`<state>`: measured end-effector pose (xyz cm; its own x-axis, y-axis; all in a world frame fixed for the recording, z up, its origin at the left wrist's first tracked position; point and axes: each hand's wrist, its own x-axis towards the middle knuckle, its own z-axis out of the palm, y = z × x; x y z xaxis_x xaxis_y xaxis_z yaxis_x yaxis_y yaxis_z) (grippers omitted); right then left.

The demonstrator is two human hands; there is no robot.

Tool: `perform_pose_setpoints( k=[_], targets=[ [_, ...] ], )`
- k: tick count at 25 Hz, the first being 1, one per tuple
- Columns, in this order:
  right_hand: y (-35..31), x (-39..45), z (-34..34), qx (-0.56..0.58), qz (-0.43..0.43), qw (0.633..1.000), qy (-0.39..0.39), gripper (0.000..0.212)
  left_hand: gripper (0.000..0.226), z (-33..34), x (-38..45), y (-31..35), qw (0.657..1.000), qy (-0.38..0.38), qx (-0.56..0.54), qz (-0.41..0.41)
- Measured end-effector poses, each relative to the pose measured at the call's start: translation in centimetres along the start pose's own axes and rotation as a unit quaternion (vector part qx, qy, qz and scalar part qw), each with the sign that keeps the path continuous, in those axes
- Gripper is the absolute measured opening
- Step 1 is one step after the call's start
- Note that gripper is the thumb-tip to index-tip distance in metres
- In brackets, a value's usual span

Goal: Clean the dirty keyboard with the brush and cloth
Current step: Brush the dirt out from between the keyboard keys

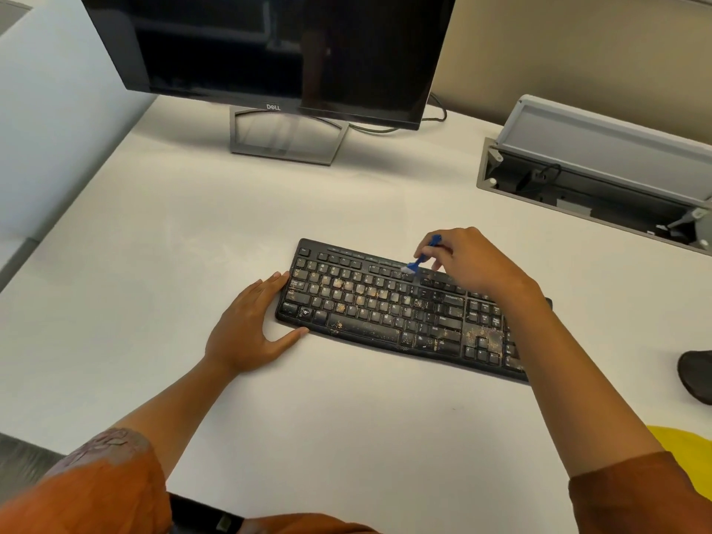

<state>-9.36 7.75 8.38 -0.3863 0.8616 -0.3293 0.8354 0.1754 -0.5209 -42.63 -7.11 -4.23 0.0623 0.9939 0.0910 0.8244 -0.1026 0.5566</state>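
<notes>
Looking down from the head camera, I see the black keyboard [400, 308] lying at a slant on the white desk [346, 418], just right of centre, with tan crumbs and dust scattered over the letter keys, the space bar and the block around the arrow keys.

My right hand [476, 264] sits over the keyboard's far edge, at about 1 o'clock from the middle of the keys. Its fingers are curled and pinch the blue handle of the small brush [422, 260]; the handle tilts up toward 1 o'clock, and the pale bristles point down toward 7 o'clock, meeting the upper key rows near the function keys. The forearm crosses over the number pad and hides part of it.

My left hand [252, 327] lies at 9 o'clock from the keyboard, flat on the desk. Its fingers are straight and close together, tips touching the keyboard's left end, while the thumb stretches along the near left corner. It grips nothing; it only rests against the casing.

At 12 o'clock, well beyond the keyboard, stands a dark monitor [269, 48] on a grey frame stand. At 2 o'clock an open cable tray [601, 179] is sunk into the desk. At 3 o'clock, by the frame edge, sits a dark rounded object [697, 379] I cannot identify. At 4 o'clock, a patch of something yellow [685, 452] shows beside my right forearm; whether it is the cloth I cannot tell.
</notes>
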Motion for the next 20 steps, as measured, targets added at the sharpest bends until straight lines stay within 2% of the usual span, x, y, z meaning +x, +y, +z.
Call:
perform_pose_setpoints(
  k=[5, 8, 12, 16, 20],
  targets=[
    [0.4, -1.1, -0.6, 0.038, 0.003, 0.998, 0.054, 0.021, 0.098, 0.0, 0.0, 0.0, 1.000, 0.005, -0.006, 0.006],
    [0.4, -1.3, -0.2, 0.039, -0.006, 0.999, 0.036, 0.021, 0.097, 0.0, 0.1, 0.0, 1.000, 0.003, -0.010, 0.009],
    [2.0, -2.0, -1.2, -0.033, 0.041, 0.998, 0.033, 0.022, 0.097, -0.1, 0.1, 0.1, 1.000, -0.001, -0.008, 0.006],
    [1.5, -2.4, -0.8, 0.024, 0.030, 0.996, 0.081, 0.022, 0.099, -0.1, 0.0, 0.2, 1.000, 0.002, -0.006, 0.002],
    [1.9, -2.5, 0.1, 0.020, 0.040, 0.997, 0.067, 0.022, 0.097, -0.1, 0.0, 0.2, 1.000, 0.002, -0.013, 0.008]
  ],
)
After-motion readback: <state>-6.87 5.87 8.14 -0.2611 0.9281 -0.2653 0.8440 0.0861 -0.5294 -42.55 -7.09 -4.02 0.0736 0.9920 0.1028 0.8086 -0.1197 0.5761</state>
